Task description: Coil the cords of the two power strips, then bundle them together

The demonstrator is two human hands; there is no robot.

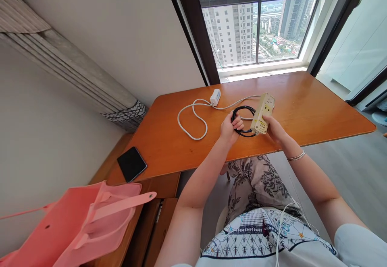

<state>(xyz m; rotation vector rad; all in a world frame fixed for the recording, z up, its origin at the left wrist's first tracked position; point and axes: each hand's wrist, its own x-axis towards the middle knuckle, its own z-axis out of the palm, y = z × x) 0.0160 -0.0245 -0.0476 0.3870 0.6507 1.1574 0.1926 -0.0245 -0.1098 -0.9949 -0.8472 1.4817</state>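
My left hand (232, 127) is closed around a coiled black cable (245, 135) just above the wooden table. In my right hand (274, 129) is a cream-coloured power strip (265, 112), tilted, with its sockets facing up and yellow marks on it. The black cable meets the strip at its near end. Behind the hands lies a white power adapter or small socket block (215, 97) with a white cord (193, 105) looped on the table. The cord's other end runs behind the power strip, where its end is hidden.
The wooden table (169, 138) stretches to the window (236, 29). A black tablet or phone (132, 164) lies near its left edge. A pink plastic bin or dustpan-like piece (81, 218) with a strap stands at lower left. A gathered curtain (90, 77) hangs at left.
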